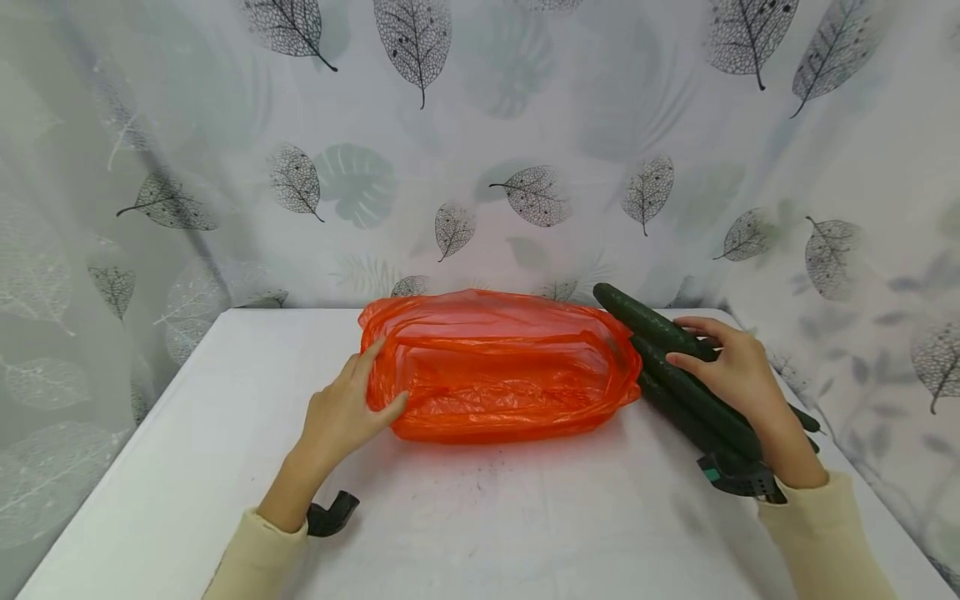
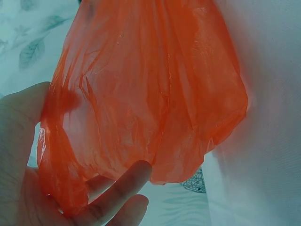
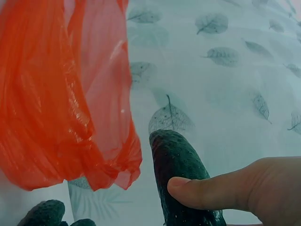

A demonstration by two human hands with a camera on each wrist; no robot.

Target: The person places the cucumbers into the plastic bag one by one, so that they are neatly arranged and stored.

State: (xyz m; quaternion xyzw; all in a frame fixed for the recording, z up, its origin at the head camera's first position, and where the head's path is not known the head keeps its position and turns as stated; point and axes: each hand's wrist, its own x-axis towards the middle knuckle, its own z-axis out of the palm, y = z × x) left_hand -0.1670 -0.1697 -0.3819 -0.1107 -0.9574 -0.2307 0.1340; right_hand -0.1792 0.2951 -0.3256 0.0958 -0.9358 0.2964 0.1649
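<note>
An orange-red plastic bag [image 1: 502, 379] stands with its mouth open at the middle of the table. My left hand [image 1: 341, 408] holds the bag's left end, the plastic lying between thumb and fingers [image 2: 124, 186]. Over at the right, my right hand [image 1: 731, 367] grips a dark green cucumber [image 1: 648, 319], whose far end is raised and points toward the bag's right rim. The thumb [image 3: 202, 192] presses on the cucumber's near side; the other fingers are largely hidden in the right wrist view. More cucumbers [image 1: 701, 400] lie on the table beneath this hand, close beside the bag.
The white table [image 1: 480, 517] spreads in front of the bag and to its left. A leaf-printed curtain [image 1: 480, 167] hangs behind the table and along both sides. Black wrist devices [image 1: 332, 513] show under both forearms.
</note>
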